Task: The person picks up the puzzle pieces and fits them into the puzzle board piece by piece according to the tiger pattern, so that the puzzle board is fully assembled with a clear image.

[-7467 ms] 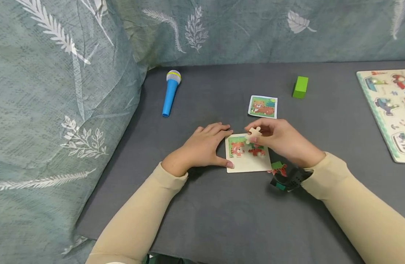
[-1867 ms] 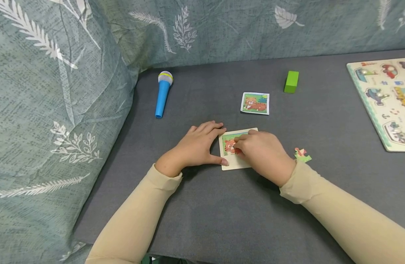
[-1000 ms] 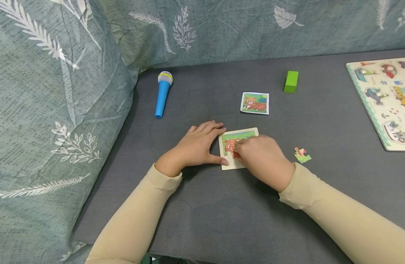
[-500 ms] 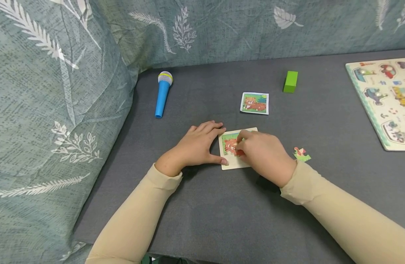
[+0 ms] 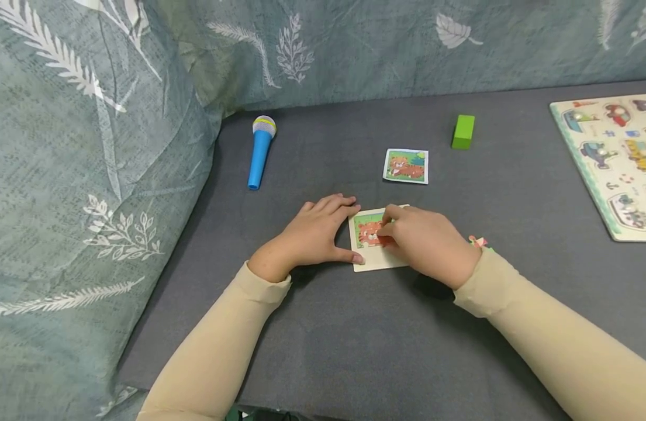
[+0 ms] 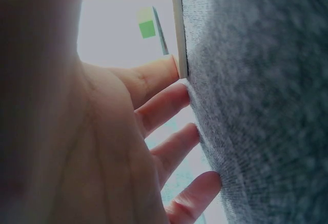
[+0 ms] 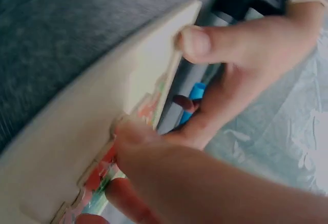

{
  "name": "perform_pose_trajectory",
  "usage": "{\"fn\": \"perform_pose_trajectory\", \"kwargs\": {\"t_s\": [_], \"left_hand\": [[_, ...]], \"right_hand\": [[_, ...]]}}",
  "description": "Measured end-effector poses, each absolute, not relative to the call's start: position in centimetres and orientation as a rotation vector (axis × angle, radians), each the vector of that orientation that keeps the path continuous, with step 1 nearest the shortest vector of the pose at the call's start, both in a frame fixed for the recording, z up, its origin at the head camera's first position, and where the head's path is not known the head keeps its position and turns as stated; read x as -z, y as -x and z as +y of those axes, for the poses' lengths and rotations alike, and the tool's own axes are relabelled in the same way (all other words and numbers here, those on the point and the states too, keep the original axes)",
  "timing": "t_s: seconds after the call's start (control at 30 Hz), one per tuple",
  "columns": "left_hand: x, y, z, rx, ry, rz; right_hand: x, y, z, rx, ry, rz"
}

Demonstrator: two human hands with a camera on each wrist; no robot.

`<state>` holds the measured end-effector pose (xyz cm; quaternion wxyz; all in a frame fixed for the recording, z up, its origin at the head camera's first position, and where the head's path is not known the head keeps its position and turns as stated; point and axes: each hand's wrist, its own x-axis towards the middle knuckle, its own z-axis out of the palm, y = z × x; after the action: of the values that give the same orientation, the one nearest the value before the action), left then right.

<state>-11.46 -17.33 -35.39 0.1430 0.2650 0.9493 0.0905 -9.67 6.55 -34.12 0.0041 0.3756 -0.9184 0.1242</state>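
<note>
Pale wooden rectangular puzzle board (image 5: 377,261) lies between spread left hand (image 5: 313,235), touching at nine o'clock, and right hand (image 5: 427,242) at three, grip unclear, apparently fitting orange printed tiger picture (image 5: 367,233); next likely calls for flush pressing.

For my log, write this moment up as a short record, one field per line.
left hand: fingers spread, thumb on the tiger board's left edge
right hand: fingers bent over the picture; whether they pinch a piece is unclear
tiger board: flat on gray cloth, picture partly hidden
loose piece: mostly hidden behind right wrist
beyond board: tiger card, green block, blue microphone
far right: larger puzzle, cut off by frame
</note>
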Motion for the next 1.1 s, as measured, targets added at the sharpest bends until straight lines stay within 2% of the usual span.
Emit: {"fn": "perform_pose_trajectory", "kwargs": {"t_s": [0.33, 0.73, 1.1], "left_hand": [[35.6, 11.4, -17.3, -0.271, -0.760, 2.732], [35.6, 11.9, -17.5, -0.305, -0.754, 2.708], [35.4, 11.8, -17.6, -0.286, -0.747, 2.715]], "right_hand": [[31.5, 12.0, 11.1, -0.329, -0.943, -3.287], [31.6, 11.6, 10.9, -0.564, -1.034, -3.463], [32.0, 12.1, 10.5, -0.535, -1.138, -3.489]]}}
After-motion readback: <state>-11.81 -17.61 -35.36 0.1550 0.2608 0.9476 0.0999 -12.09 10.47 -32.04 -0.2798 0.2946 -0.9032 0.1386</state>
